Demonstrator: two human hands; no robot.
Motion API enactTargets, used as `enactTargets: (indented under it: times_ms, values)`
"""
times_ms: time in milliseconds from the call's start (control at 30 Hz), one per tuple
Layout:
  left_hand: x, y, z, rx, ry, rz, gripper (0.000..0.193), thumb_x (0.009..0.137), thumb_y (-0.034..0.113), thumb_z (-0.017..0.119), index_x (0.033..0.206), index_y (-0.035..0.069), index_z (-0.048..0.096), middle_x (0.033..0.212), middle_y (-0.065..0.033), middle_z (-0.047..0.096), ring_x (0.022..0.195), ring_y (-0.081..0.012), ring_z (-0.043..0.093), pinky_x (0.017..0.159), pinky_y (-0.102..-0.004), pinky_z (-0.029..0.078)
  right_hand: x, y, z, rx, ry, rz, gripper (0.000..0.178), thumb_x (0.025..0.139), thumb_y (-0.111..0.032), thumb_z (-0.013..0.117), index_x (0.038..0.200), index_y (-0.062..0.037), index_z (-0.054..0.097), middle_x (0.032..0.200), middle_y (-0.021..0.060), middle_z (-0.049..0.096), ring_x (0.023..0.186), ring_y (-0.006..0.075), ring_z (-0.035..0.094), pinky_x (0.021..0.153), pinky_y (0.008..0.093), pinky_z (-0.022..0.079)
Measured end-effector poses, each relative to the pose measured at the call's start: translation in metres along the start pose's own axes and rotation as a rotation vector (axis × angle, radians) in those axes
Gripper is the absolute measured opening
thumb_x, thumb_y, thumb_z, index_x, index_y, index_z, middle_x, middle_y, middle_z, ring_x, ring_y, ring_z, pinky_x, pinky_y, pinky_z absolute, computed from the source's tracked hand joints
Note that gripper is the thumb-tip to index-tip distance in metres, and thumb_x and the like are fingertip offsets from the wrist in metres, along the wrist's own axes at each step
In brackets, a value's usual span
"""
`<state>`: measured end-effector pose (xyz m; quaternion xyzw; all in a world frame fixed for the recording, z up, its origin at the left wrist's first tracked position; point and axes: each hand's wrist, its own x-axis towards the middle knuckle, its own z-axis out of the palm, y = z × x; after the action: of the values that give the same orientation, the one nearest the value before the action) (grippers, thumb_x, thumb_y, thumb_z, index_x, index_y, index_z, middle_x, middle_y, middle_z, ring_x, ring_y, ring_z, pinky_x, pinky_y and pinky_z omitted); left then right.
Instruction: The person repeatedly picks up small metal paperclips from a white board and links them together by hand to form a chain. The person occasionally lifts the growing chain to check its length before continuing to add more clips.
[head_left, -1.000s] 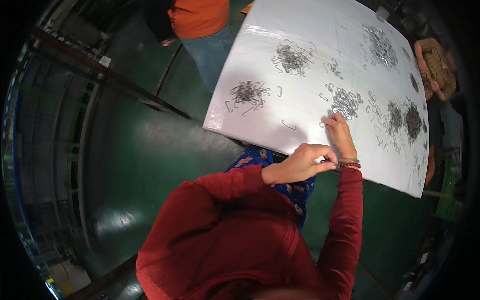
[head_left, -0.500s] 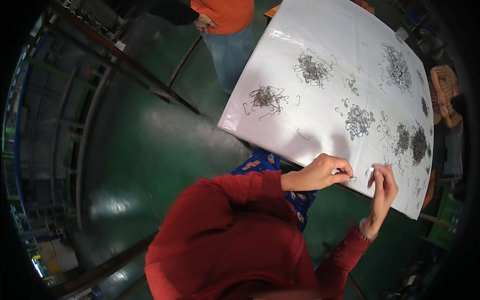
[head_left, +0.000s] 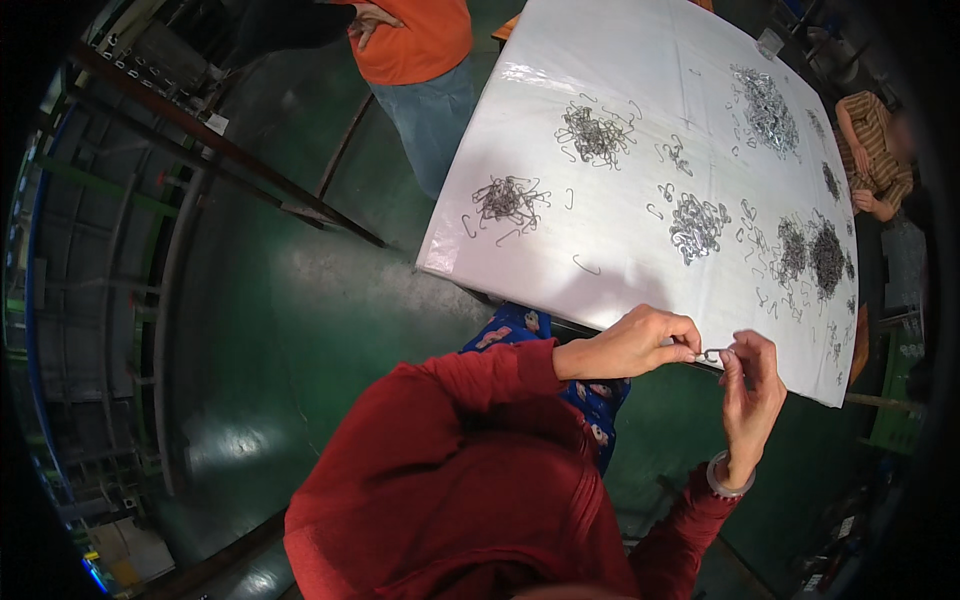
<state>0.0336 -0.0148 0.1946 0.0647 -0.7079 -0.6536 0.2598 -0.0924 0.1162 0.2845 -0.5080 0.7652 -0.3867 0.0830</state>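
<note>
My left hand (head_left: pixel 640 342) is closed in a pinch at the table's near edge. Between its thumb and forefinger it grips one end of a small bent metal hook (head_left: pixel 711 354). My right hand (head_left: pixel 752 390), with a bracelet at its wrist, meets it from the other side, thumb and fingertips closed at the hook's other end. Whether a second small part sits in the right fingertips is too fine to make out. Ahead of my hands, on the white-covered table (head_left: pixel 625 285), lie a pile of shiny metal pieces (head_left: pixel 697 228) and a single loose hook (head_left: pixel 587 265).
Wire hooks form heaps at the left (head_left: pixel 508 203) and farther back (head_left: pixel 594 136). Dark small parts (head_left: pixel 826 260) and a silvery heap (head_left: pixel 768 112) lie on the right side. A person in orange (head_left: pixel 415 45) stands beyond the left edge; another in stripes (head_left: pixel 872 150) is at the right.
My right hand has come leftward to the left hand, and its fingertips now meet the hook. The left hand keeps its pinch. The whole view has shifted slightly.
</note>
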Motion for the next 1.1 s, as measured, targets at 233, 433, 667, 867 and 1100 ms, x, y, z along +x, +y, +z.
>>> enactTargets:
  times_ms: [233, 433, 667, 867, 1100]
  values:
    - [-0.010, -0.001, -0.018, 0.060, 0.089, 0.038, 0.045, 0.084, 0.018, 0.072, 0.124, 0.004, 0.058, 0.123, -0.0128, 0.062, 0.115, -0.0254, 0.058, 0.096, -0.0340, 0.046, 0.001, -0.014, -0.008, 0.104, 0.019, -0.077, 0.008, 0.080, 0.013, 0.065, 0.082, 0.0074, 0.060, 0.078, 0.0130, 0.063, 0.059, 0.0137, 0.057, 0.050, 0.0231, 0.045]
    - [-0.041, -0.051, -0.165, 1.063, 0.585, -0.308, 0.044, 0.078, 0.027, 0.077, 0.114, 0.007, 0.062, 0.101, -0.0182, 0.060, 0.099, -0.0363, 0.055, 0.087, -0.0428, 0.047, -0.010, -0.004, -0.011, 0.216, 0.157, -0.079, 0.006, 0.082, 0.015, 0.063, 0.084, 0.0095, 0.061, 0.083, 0.0156, 0.062, 0.063, 0.0158, 0.057, 0.050, 0.0243, 0.050]
    - [-0.052, -0.089, -0.235, 1.029, 0.381, -0.425, 0.024, 0.071, 0.011, 0.076, 0.090, 0.001, 0.064, 0.095, -0.0190, 0.063, 0.091, -0.0383, 0.061, 0.077, -0.0419, 0.052, -0.024, 0.012, -0.015, 0.269, 0.197, -0.007, 0.008, 0.083, 0.014, 0.063, 0.089, 0.0087, 0.062, 0.084, 0.0132, 0.061, 0.062, 0.0155, 0.057, 0.053, 0.0250, 0.050]
    - [-0.024, -0.056, -0.262, 0.490, 0.441, -0.513, 0.014, 0.083, 0.001, 0.058, 0.095, -0.005, 0.062, 0.080, -0.0137, 0.067, 0.072, -0.0213, 0.066, 0.063, -0.0325, 0.057, -0.034, 0.015, -0.024, 0.285, 0.189, -0.007, 0.008, 0.084, 0.012, 0.064, 0.091, 0.0079, 0.063, 0.086, 0.0132, 0.062, 0.063, 0.0154, 0.058, 0.054, 0.0249, 0.051]
    - [-0.001, -0.017, -0.263, 0.467, 0.316, -0.412, 0.019, 0.086, -0.004, 0.045, 0.096, -0.007, 0.062, 0.081, -0.0106, 0.065, 0.071, -0.0152, 0.065, 0.059, -0.0286, 0.057, -0.043, 0.015, -0.023, 0.272, 0.196, 0.013, 0.007, 0.086, 0.011, 0.062, 0.092, 0.0084, 0.064, 0.088, 0.0144, 0.062, 0.065, 0.0156, 0.059, 0.054, 0.0253, 0.052]
